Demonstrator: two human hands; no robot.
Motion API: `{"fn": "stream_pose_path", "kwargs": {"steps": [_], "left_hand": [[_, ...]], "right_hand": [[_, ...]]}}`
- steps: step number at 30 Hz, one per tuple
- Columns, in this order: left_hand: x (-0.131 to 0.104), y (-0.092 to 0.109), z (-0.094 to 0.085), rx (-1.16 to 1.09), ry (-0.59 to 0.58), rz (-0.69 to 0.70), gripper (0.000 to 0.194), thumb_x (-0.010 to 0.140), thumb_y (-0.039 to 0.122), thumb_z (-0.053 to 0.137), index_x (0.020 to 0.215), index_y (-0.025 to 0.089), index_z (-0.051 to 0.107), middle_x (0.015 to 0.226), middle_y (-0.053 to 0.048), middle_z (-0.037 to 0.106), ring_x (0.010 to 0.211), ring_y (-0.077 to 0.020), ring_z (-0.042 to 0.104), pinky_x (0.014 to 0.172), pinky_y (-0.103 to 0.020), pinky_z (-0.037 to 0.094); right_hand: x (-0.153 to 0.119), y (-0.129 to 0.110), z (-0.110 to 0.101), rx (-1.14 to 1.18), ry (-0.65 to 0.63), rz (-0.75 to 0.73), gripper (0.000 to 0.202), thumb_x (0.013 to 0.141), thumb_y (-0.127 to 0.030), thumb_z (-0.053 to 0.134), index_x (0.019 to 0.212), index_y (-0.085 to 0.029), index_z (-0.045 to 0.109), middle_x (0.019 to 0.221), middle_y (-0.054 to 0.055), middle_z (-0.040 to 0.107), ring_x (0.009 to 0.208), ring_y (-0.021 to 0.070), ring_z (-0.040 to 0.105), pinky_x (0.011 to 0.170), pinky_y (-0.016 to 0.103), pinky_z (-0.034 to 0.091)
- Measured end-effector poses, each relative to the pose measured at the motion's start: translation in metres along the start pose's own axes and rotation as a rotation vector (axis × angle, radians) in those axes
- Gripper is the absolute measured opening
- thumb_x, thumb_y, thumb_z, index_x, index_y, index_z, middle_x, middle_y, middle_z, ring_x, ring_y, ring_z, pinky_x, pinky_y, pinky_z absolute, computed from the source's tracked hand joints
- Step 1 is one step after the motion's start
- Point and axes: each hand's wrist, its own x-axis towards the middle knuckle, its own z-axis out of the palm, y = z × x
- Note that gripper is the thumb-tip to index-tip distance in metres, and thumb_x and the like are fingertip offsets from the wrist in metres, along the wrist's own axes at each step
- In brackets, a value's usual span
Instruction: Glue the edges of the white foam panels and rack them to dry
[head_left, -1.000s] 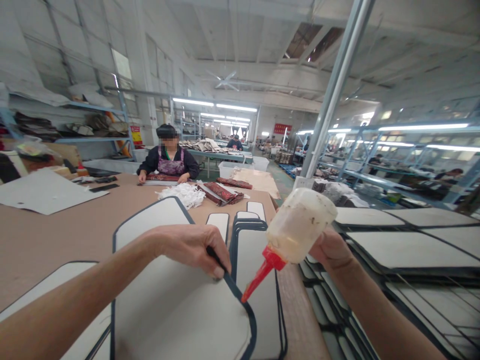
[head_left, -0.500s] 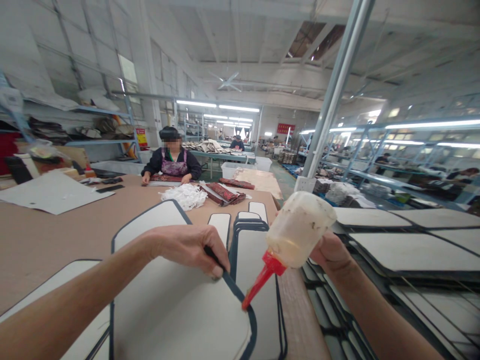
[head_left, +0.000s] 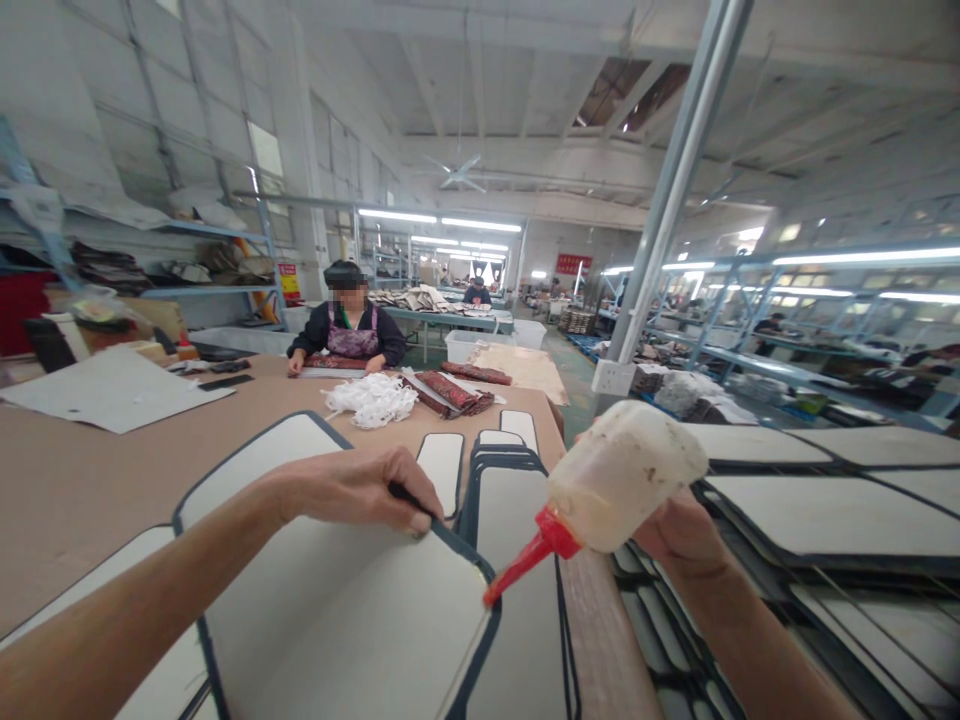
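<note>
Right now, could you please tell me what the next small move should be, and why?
I would probably have the right hand draw the red nozzle slightly along the dark edge of the white panel, since the nozzle's tip is at that edge, the bottle tilts nozzle-down, and the left hand pinches the same edge.

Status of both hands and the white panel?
Left hand pinching white panel by dark edge. Right hand gripping bottle, red nozzle tip at that edge. Stacked panels close by.

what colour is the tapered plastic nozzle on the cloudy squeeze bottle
Red; the tapered plastic nozzle shows best in the head view.
</note>
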Motion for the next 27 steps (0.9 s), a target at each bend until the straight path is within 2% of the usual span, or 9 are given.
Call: {"fn": "stream_pose_path", "kwargs": {"steps": [3,6,11,16,27], "left_hand": [[-0.003,-0.009,-0.003,-0.001,0.052,0.007,0.03,0.085,0.036,0.058,0.09,0.011,0.075,0.065,0.0,0.053,0.06,-0.0112,0.038,0.055,-0.022,0.031],[-0.006,-0.016,-0.004,0.007,0.104,-0.001,0.031,0.086,0.036,0.056,0.083,0.011,0.073,0.063,0.001,0.048,0.061,-0.0112,0.037,0.056,-0.023,0.029],[-0.009,-0.027,-0.004,0.026,0.178,-0.057,0.034,0.087,0.042,0.053,0.076,0.013,0.069,0.061,0.002,0.044,0.06,-0.0112,0.037,0.055,-0.023,0.028],[-0.012,-0.036,-0.004,0.005,0.235,-0.096,0.038,0.086,0.048,0.052,0.087,0.016,0.072,0.068,0.0,0.055,0.065,-0.0139,0.045,0.059,-0.023,0.033],[-0.008,-0.053,0.001,-0.148,0.328,-0.164,0.034,0.08,0.045,0.058,0.074,0.015,0.07,0.062,0.001,0.052,0.061,-0.0126,0.043,0.055,-0.023,0.029]], "right_hand": [[-0.008,0.005,-0.005,-0.022,0.029,-0.062,0.053,0.058,-0.042,0.084,0.108,-0.034,0.068,0.116,0.008,0.07,0.108,0.0382,0.061,0.093,0.057,0.049],[-0.016,0.011,-0.01,-0.027,0.05,-0.1,0.054,0.064,-0.037,0.081,0.115,-0.034,0.064,0.12,0.008,0.068,0.103,0.035,0.064,0.089,0.053,0.052],[-0.023,0.019,-0.012,0.0,0.077,-0.181,0.057,0.064,-0.03,0.082,0.118,-0.03,0.063,0.098,0.009,0.075,0.088,0.0319,0.069,0.077,0.047,0.058],[-0.02,0.021,-0.001,0.048,0.175,-0.311,0.06,0.058,-0.026,0.084,0.115,-0.03,0.065,0.087,0.004,0.076,0.078,0.0278,0.071,0.07,0.041,0.061],[-0.026,0.02,0.014,0.063,0.226,-0.219,0.059,0.055,-0.028,0.086,0.111,-0.032,0.067,0.088,0.002,0.075,0.081,0.0261,0.07,0.073,0.041,0.06]]}}
